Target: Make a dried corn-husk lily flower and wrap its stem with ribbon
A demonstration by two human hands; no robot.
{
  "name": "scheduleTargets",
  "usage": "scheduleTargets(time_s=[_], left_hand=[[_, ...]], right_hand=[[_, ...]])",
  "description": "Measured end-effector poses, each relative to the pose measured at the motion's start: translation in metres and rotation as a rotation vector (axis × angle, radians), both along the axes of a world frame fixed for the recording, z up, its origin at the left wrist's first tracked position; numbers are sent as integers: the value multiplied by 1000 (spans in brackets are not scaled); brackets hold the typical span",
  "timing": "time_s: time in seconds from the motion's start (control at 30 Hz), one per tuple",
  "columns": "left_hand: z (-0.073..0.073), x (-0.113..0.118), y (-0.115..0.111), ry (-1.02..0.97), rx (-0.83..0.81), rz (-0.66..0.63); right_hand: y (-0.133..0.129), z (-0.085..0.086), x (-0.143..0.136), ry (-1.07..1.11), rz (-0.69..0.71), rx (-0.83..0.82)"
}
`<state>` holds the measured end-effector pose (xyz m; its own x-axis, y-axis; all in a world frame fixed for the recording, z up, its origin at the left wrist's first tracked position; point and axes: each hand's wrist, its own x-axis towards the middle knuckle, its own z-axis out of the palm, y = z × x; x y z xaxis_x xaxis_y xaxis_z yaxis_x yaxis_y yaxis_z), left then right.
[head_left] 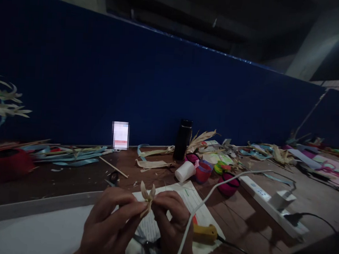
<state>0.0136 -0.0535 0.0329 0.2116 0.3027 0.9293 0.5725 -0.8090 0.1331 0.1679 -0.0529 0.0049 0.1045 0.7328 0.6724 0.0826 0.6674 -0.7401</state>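
Between my two hands is a small pale flower [146, 191] of dried-husk-like petals, two of them pointing up. My left hand [113, 219] pinches it from the left with thumb and forefinger. From the other side, the closed fingers of my right hand [172, 215] grip it as well. Beneath them lies a printed paper sheet [192, 193]. Partly hidden under my hands are dark scissors [147, 243]. A yellow-handled corded tool [204, 232] rests on the sheet beside my right wrist; its front end is hidden.
A white cable [211, 189] arches past my right hand to a power strip [273, 206]. Behind stand a black bottle [183, 139], a white cup [184, 171] and ribbon rolls [228, 183]. A white board [37, 226] lies left; a blue partition [160, 84] closes the back.
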Motion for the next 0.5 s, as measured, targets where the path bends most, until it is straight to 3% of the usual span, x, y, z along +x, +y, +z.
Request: scheduleTargets(time_s=[0.5], left_hand=[[-2,-1,1,56,-3,4]], right_hand=[[-5,-5,0,-165,-43,37]])
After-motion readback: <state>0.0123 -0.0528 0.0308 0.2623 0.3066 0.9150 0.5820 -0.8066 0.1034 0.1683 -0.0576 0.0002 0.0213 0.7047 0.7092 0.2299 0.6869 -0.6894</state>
